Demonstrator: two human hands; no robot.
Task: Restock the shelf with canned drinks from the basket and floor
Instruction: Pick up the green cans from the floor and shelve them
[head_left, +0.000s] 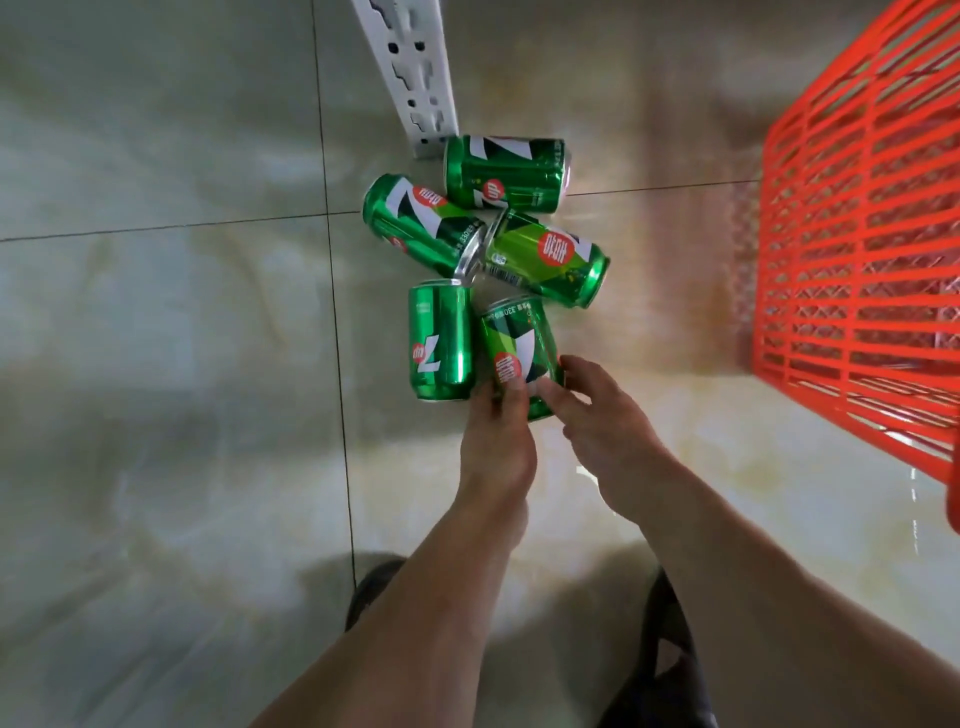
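Head view, looking straight down: five green aluminium drink cans lie on their sides in a tight cluster on the glossy beige tiled floor (156, 364). Nearest green can with red logo (519, 353) has both hands on it; left hand (496, 441) lays thumb and fingers over its near end, right hand (602, 415) touches its right side with fingers spread fairly wide and only lightly bent. Near end of that can is hidden under the fingers, so whether either hand has a real grip is hard to call (looks like contact, not a closed grasp). Upright-lettered green can beside it on the left (440, 340) is touching or nearly touching it. Angled green can at centre right (545, 260) and long green can at centre left (421, 223) meet at their silver tops; the far green can (501, 171) lies across the top of the pile, just beside the foot of the white perforated metal shelf post (410, 67), whose upper part is cut off by the frame edge. Red plastic lattice basket (857, 234) sits at right, cut off at the frame edge, interior not visible. Dark shoes (374, 587) show at the bottom, partly behind the forearms. Open floor left of the cans; narrower strip between cans and basket.
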